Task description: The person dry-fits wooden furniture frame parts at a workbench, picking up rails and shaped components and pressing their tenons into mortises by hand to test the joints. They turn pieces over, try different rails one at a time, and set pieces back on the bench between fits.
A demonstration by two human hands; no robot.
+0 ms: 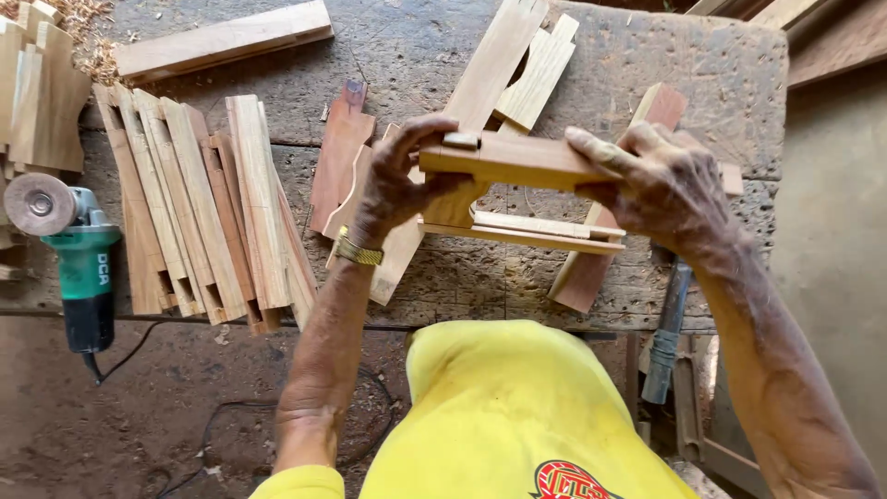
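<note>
A small wooden frame [517, 162] made of joined light-brown bars is held just above the workbench, near its middle. My left hand [397, 176] grips its left end where an upright piece meets the top bar. My right hand [661, 180] grips the right end of the top bar. Two thinner rails [536, 231] run beneath the top bar. A gold-coloured watch sits on my left wrist.
A row of shaped wooden pieces [203, 208] lies on the bench's left. A green angle grinder [78, 254] rests at the left edge. More cut boards [513, 60] lie behind the frame on the rough workbench [684, 65]. A hammer handle [667, 333] hangs at the right.
</note>
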